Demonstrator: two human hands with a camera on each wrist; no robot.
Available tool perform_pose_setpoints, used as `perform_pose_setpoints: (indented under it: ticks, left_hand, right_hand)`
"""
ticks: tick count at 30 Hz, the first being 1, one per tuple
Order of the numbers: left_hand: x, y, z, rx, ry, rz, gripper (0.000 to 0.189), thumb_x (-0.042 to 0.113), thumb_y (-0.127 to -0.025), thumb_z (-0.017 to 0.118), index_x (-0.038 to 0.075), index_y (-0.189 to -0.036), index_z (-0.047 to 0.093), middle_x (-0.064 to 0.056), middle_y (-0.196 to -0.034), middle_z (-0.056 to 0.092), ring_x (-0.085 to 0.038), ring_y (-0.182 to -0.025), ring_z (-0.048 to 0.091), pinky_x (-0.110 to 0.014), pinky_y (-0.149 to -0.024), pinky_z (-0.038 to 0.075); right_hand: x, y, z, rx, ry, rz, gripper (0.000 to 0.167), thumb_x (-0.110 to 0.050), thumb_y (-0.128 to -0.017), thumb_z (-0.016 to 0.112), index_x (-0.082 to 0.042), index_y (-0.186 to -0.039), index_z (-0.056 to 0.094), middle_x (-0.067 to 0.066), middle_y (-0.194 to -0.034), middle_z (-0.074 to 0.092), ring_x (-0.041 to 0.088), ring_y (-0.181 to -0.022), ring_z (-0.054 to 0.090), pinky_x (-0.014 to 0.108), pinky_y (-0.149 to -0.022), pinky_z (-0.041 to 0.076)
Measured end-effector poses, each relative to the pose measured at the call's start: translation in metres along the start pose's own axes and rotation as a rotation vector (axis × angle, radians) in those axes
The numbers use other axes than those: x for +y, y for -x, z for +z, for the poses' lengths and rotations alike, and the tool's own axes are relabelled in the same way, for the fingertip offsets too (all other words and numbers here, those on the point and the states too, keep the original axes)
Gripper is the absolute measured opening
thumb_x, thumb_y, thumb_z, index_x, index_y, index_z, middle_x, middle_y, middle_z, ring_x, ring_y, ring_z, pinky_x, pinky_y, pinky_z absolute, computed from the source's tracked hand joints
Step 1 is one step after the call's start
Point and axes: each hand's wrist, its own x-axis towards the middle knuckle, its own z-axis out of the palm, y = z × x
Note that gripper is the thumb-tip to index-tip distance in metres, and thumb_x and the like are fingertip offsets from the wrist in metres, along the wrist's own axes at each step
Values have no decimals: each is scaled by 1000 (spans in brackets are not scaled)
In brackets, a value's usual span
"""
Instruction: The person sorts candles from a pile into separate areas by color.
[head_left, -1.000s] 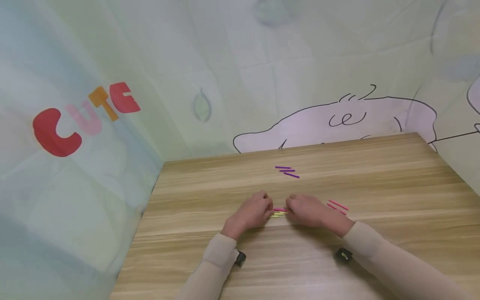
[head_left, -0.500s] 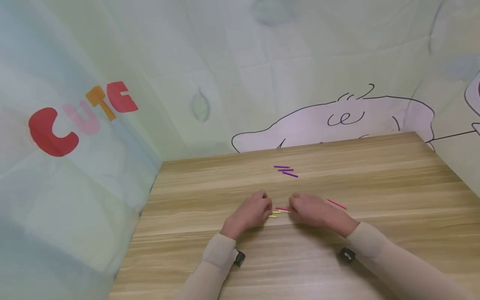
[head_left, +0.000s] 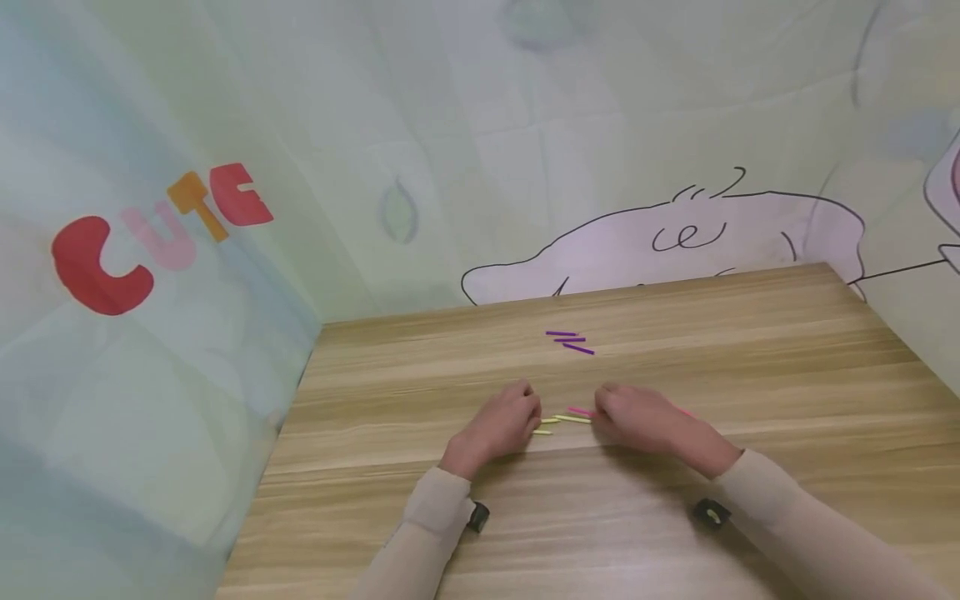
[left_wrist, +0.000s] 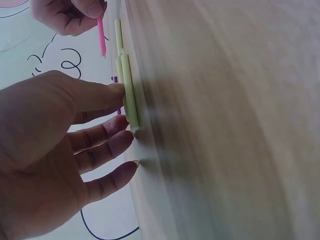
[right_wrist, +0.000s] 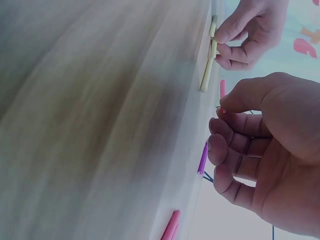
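Observation:
Between finger and thumb, my right hand [head_left: 641, 421] pinches a thin pink stick [head_left: 579, 411], whose end points left above the table in the head view. My left hand [head_left: 502, 423] is low at the table, thumb and forefinger pinching one of several short yellow sticks [left_wrist: 129, 92]; its other fingers spread loosely, tips at the wood. Another yellow stick [head_left: 573, 419] lies between the hands, just below the pink one. In the right wrist view, the yellow sticks [right_wrist: 206, 75] overlap roughly end to end.
Purple sticks [head_left: 570, 340] lie farther back on the wooden table [head_left: 390, 367]. More pink sticks [right_wrist: 171, 227] lie to the right, mostly hidden behind the right wrist in the head view. A printed cloth [head_left: 420, 167] hangs behind the table.
My right hand has moved right and slightly away with the pink stick, drawing it off the yellow sticks. More of the yellow sticks shows. My left hand has barely moved.

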Motion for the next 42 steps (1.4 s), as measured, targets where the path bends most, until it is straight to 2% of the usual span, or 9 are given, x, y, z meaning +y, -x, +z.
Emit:
perform_pose_setpoints:
  ticks: [7, 17, 35, 42]
  left_hand:
    - [1, 0, 0, -3, -10, 3, 11, 15, -100, 59, 8, -93, 65, -3, -99, 53, -18, -91, 53, -32, -81, 49]
    - [0, -2, 0, 23, -18, 10, 12, 14, -100, 58, 8, -93, 66, -3, -99, 53, -17, -88, 53, -31, -78, 48]
    - [2, -2, -1, 28, -24, -8, 8, 14, -96, 62, 10, -90, 64, -2, -95, 51, -16, -86, 51, -30, -76, 48]
    - [2, -1, 1, 6, -10, -31, 8, 15, -97, 61, 9, -93, 66, -1, -96, 51, -15, -85, 51, -29, -77, 48]
  right_hand:
    - [7, 7, -3, -10, -3, 16, 14, -15, -93, 65, -10, -82, 60, -3, -77, 53, 11, -65, 50, 30, -59, 49]
    - [20, 20, -6, 21, -3, 46, 15, -13, -93, 65, -13, -80, 57, -5, -74, 50, 10, -62, 46, 30, -56, 46]
    - [33, 39, -12, 56, 17, 88, 16, -13, -91, 67, -14, -78, 57, -6, -73, 49, 9, -61, 46, 32, -56, 45]
    - [41, 47, -11, 52, 7, 112, 13, -12, -90, 67, -12, -79, 59, -6, -73, 51, 9, -62, 48, 30, -55, 47]
